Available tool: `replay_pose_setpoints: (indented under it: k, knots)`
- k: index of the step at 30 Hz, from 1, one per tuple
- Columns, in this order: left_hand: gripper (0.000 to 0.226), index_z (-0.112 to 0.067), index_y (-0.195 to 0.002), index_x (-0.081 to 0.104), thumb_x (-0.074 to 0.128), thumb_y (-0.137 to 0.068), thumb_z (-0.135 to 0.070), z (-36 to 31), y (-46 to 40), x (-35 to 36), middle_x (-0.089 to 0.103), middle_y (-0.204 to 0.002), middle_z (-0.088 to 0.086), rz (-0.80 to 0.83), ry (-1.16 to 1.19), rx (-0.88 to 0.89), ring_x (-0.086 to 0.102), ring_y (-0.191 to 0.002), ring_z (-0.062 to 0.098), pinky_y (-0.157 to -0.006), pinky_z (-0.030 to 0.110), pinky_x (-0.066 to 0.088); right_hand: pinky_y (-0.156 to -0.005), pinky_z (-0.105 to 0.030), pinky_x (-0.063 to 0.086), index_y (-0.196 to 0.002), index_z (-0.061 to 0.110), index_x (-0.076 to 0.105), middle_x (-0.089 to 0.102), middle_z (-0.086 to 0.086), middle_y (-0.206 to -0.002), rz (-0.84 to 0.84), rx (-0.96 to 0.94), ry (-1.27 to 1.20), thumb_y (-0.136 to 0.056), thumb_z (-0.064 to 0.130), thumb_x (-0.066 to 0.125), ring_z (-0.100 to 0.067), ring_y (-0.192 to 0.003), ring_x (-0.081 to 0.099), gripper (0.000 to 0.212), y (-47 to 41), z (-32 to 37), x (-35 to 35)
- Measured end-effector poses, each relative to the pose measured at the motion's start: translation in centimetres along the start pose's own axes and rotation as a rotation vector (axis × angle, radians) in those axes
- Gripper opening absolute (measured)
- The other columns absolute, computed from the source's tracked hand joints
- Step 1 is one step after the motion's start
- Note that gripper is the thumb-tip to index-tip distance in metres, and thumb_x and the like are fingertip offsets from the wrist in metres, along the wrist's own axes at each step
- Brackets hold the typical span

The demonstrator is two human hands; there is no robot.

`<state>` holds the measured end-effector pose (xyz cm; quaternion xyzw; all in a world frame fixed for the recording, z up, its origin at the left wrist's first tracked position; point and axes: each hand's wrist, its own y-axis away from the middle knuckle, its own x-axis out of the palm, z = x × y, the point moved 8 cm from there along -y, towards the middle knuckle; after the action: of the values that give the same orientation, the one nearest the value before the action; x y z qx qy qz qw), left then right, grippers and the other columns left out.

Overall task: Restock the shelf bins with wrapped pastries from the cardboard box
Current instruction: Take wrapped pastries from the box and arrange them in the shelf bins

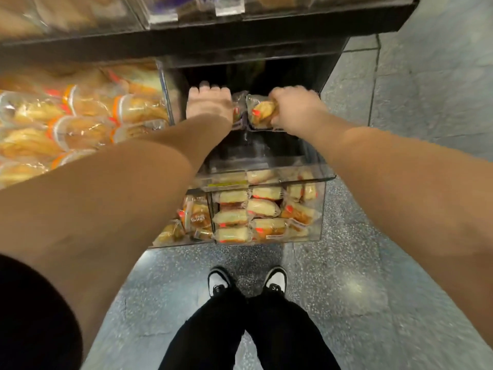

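Both my arms reach into a clear shelf bin [269, 162] whose dark inside holds little else. My right hand [293, 109] grips a wrapped pastry [260, 112], golden in clear film with a red label. My left hand [209, 102] is knuckles up beside it, its fingers curled down over another wrapped pastry [238, 110], of which only an edge shows. The two pastries lie side by side at the back of the bin. The cardboard box is out of view.
A lower clear bin [318, 209] holds several wrapped pastries. Left of my arms, a wide bin [163, 84] is piled with orange-banded wrapped buns. A black shelf [240, 30] with more bins runs overhead. My shoes [246, 280] stand on speckled grey floor.
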<state>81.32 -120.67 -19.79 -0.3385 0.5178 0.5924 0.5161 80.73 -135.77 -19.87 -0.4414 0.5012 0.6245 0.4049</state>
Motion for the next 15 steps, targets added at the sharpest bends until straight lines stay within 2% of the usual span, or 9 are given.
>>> replay_pose_setpoints:
  k: [4, 8, 10, 12, 15]
  knots:
    - [0.057, -0.009, -0.147, 0.033, 0.053, -0.096, -0.025, -0.3, 0.0, -0.5, 0.037, -0.148, 0.016, -0.049, 0.009, -0.016, 0.034, -0.135, 0.035, -0.105, 0.045, 0.031, -0.096, -0.043, 0.04, -0.139, 0.017, 0.043, 0.059, -0.015, -0.127, -0.053, 0.002, -0.017, -0.089, 0.019, 0.066, -0.037, -0.12, 0.052, 0.055, -1.0, 0.2, 0.0]
    - [0.062, -0.009, -0.146, 0.032, 0.059, -0.093, -0.024, -0.3, 0.4, -1.6, 0.038, -0.145, 0.019, -0.052, -0.042, -0.061, 0.039, -0.131, 0.037, -0.102, 0.046, 0.034, -0.1, -0.044, 0.037, -0.135, 0.016, 0.046, 0.058, -0.014, -0.128, -0.044, -0.028, 0.009, -0.092, 0.025, 0.062, -0.036, -0.122, 0.05, 0.047, -1.7, 0.4, -0.2]
    - [0.059, -0.008, -0.143, 0.038, 0.062, -0.092, -0.025, -0.5, 0.8, -1.7, 0.048, -0.138, 0.018, 0.008, -0.017, -0.087, 0.047, -0.126, 0.037, -0.099, 0.045, 0.038, -0.104, -0.044, 0.034, -0.138, 0.019, 0.047, 0.052, -0.012, -0.136, -0.055, -0.023, 0.053, -0.092, 0.028, 0.062, -0.035, -0.13, 0.044, 0.049, -1.8, 0.5, -0.3]
    - [0.043, -0.007, -0.134, 0.05, 0.06, -0.093, -0.013, -0.9, 1.3, -1.1, 0.057, -0.128, 0.016, 0.094, 0.051, -0.121, 0.055, -0.119, 0.035, -0.091, 0.042, 0.042, -0.112, -0.046, 0.027, -0.145, 0.022, 0.043, 0.043, -0.01, -0.147, -0.078, 0.006, 0.089, -0.091, 0.029, 0.065, -0.035, -0.139, 0.033, 0.058, -1.5, 0.4, -0.2]
    - [0.037, -0.003, -0.13, 0.053, 0.054, -0.093, 0.0, -1.1, 2.2, 0.7, 0.057, -0.122, 0.018, 0.255, 0.182, -0.168, 0.055, -0.118, 0.035, -0.085, 0.041, 0.047, -0.117, -0.047, 0.02, -0.151, 0.021, 0.034, 0.031, -0.012, -0.155, -0.159, 0.078, 0.071, -0.087, 0.032, 0.071, -0.035, -0.144, 0.026, 0.074, -0.1, -0.1, -0.8]
